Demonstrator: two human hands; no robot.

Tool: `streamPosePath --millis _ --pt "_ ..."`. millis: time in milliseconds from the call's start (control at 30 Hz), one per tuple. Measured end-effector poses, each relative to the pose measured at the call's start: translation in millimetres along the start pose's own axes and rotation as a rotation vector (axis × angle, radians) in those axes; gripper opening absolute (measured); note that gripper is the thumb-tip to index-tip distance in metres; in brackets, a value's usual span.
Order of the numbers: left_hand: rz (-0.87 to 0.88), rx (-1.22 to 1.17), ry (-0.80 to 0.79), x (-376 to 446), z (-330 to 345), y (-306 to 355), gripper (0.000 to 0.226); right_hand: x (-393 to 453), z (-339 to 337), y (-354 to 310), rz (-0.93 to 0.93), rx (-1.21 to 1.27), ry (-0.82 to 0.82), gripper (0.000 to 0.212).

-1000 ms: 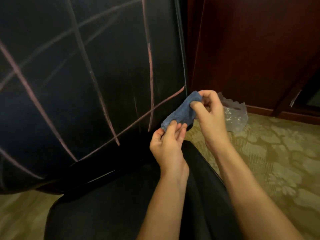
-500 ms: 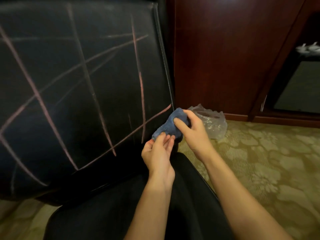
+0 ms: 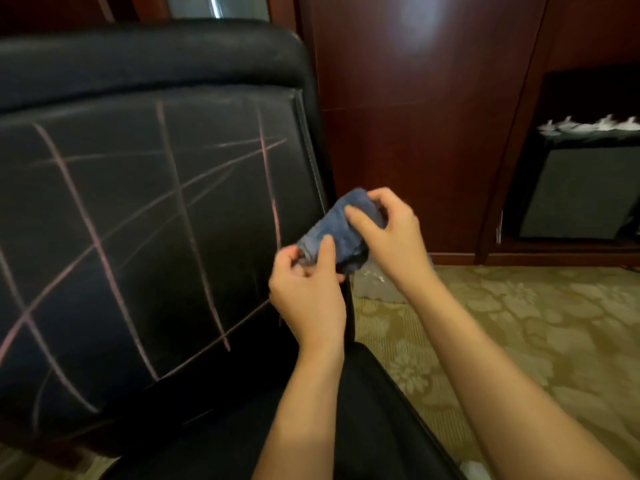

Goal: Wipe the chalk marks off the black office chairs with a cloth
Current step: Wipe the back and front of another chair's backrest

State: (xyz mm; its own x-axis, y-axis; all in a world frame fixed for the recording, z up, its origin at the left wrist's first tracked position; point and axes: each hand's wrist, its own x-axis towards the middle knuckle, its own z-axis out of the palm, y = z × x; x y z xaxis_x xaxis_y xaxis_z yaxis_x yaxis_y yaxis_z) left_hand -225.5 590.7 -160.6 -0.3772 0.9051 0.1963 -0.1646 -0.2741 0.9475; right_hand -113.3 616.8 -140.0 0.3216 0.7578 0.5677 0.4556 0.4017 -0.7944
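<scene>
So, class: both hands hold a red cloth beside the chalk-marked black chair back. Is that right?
Not quite: the cloth is blue, not red, as the head view shows. The left hand and right hand do hold it beside the chalk-marked chair back.

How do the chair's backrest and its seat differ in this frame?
The backrest stands upright facing the camera, while the seat lies flat below the forearms. The backrest is crossed by pink chalk lines; the visible part of the seat shows none. The backrest shows a stitched edge and a padded top roll; the seat looks plain. Both are black and glossy.
</scene>
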Motion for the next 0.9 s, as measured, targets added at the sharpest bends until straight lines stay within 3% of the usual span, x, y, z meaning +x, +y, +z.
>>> streamPosePath --millis 167,333,600,800,900 --pt "0.415 0.343 0.089 45.4 7.9 73.2 0.020 61.5 -8.9 -44.1 -0.095 -0.022 -0.004 0.020" --pt "0.440 0.392 -0.004 95.7 27.5 113.9 0.024 102.6 6.5 -66.4 -0.110 0.065 0.036 0.014" --pt "0.517 0.529 -0.021 142.1 28.4 128.9 0.020 129.7 23.0 -74.0 -0.102 -0.024 0.039 0.017" --pt "0.825 0.641 0.046 158.5 38.6 165.7 0.027 148.4 37.5 -103.1 -0.153 -0.092 0.154 0.026" --pt "1.002 0.820 0.025 174.7 42.3 169.6 0.025 155.5 42.2 -114.9 -0.281 -0.191 0.168 0.025"
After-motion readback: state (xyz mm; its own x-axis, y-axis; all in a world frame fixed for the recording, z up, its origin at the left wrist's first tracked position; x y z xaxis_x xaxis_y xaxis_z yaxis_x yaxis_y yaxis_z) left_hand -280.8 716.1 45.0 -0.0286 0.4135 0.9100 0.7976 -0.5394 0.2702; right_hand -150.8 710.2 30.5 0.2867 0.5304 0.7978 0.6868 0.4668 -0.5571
